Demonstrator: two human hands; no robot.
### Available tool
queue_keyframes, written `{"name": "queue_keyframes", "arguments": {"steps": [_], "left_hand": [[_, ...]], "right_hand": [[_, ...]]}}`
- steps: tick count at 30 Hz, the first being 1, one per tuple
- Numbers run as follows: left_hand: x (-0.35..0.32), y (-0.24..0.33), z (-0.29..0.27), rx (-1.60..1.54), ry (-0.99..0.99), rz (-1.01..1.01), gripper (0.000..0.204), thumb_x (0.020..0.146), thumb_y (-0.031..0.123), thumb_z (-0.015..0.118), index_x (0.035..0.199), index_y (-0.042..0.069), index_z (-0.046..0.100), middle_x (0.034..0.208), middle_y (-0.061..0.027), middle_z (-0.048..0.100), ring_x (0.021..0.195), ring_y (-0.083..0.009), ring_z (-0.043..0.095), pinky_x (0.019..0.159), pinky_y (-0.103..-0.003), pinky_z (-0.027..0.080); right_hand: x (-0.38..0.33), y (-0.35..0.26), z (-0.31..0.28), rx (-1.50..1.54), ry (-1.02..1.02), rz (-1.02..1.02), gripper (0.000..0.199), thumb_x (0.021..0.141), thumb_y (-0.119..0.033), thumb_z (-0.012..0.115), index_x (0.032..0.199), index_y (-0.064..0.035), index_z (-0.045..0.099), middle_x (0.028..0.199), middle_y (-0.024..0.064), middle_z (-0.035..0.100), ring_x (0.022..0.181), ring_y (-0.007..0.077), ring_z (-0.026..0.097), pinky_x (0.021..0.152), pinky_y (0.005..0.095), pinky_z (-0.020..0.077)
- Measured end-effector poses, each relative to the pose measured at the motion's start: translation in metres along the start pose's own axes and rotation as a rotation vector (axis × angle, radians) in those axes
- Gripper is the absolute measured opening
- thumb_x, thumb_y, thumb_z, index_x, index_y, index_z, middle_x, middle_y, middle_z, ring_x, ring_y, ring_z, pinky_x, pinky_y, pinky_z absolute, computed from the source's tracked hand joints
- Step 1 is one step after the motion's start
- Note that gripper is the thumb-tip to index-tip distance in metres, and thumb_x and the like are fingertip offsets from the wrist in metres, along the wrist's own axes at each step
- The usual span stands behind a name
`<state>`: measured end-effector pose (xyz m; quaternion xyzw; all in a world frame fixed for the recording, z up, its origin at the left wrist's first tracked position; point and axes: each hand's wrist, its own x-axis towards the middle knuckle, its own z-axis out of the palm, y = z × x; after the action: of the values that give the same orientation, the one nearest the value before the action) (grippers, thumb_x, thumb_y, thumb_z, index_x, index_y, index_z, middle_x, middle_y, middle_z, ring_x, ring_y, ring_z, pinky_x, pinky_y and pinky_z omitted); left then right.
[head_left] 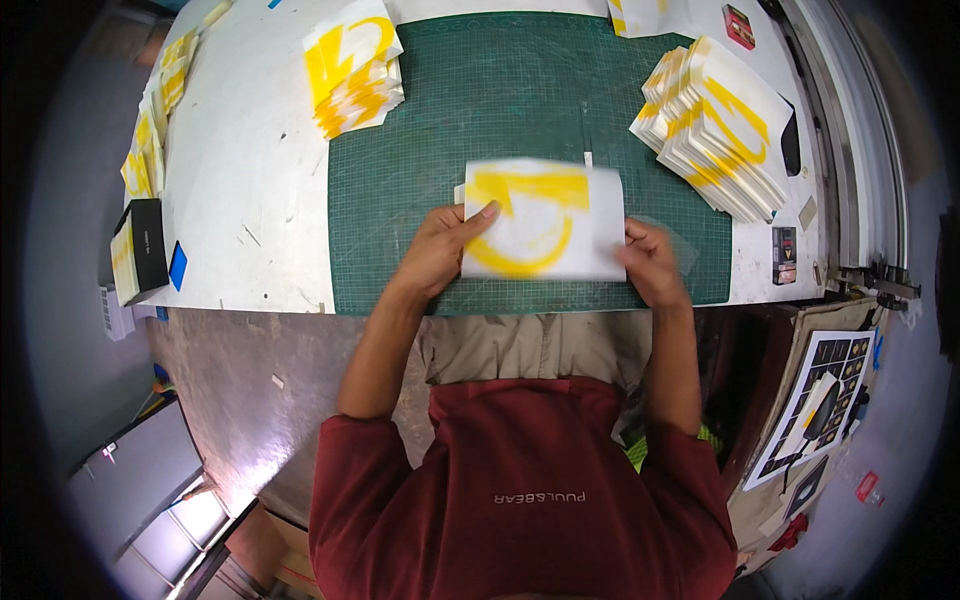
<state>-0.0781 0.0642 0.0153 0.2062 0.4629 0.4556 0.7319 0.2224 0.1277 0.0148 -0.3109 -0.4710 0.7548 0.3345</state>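
A white paper sheet with bold yellow strokes is held over the green cutting mat, close to the table's front edge. My left hand grips its left side, thumb lying on top and fingers underneath. At the right edge my right hand pinches the sheet, its fingertips a little blurred. Beside that hand a faint see-through patch shows, too blurred to name. A small pale piece sticks out behind the sheet's left edge. Whether the sheet is single or folded I cannot tell.
Fanned stacks of similar yellow-and-white sheets lie at the far left and on the right. A black box and a blue card sit at the left edge. A dark small pack lies right, before a metal rail.
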Motion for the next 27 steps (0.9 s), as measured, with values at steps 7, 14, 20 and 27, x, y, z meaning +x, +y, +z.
{"name": "queue_keyframes", "arguments": {"steps": [7, 14, 20, 27], "left_hand": [[-0.011, 0.013, 0.017, -0.014, 0.032, 0.005, 0.037, 0.106, 0.024, 0.062, 0.112, -0.012, 0.069, 0.111, -0.018, 0.075, 0.094, -0.0171, 0.074, 0.086, -0.03, 0.06], [0.002, 0.002, 0.006, -0.223, -0.049, 0.086, 0.05, 0.111, 0.032, 0.051, 0.141, -0.007, 0.051, 0.138, -0.0158, 0.063, 0.12, -0.0201, 0.066, 0.1, -0.034, 0.056], [-0.001, 0.004, 0.012, 0.113, -0.026, 0.401, 0.075, 0.102, 0.029, 0.066, 0.16, 0.001, 0.027, 0.162, -0.0152, 0.039, 0.143, -0.0258, 0.046, 0.115, -0.043, 0.044], [-0.032, -0.031, 0.031, 1.518, 0.311, 1.107, 0.063, 0.095, 0.027, 0.072, 0.151, 0.006, 0.051, 0.154, -0.0183, 0.05, 0.145, -0.0331, 0.046, 0.12, -0.05, 0.034]], "right_hand": [[0.022, -0.005, 0.025, 0.119, 0.327, 0.166, 0.029, 0.104, -0.022, 0.066, 0.109, 0.0053, 0.074, 0.093, 0.0042, 0.074, 0.077, 0.0051, 0.064, 0.07, 0.0213, 0.0505], [0.004, 0.013, -0.003, -0.024, 0.028, -0.14, 0.03, 0.097, -0.012, 0.072, 0.12, 0.0065, 0.066, 0.106, 0.0086, 0.075, 0.09, 0.0095, 0.068, 0.081, 0.0235, 0.0539], [0.013, 0.011, 0.023, -0.244, 0.301, -0.036, 0.028, 0.089, -0.004, 0.081, 0.11, 0.0062, 0.066, 0.102, 0.0115, 0.076, 0.091, 0.0113, 0.07, 0.08, 0.0252, 0.0559], [0.033, 0.008, 0.035, -0.369, 0.405, 0.019, 0.028, 0.089, -0.008, 0.082, 0.106, 0.0069, 0.066, 0.09, 0.0135, 0.077, 0.076, 0.0116, 0.071, 0.067, 0.0241, 0.0566]]}}
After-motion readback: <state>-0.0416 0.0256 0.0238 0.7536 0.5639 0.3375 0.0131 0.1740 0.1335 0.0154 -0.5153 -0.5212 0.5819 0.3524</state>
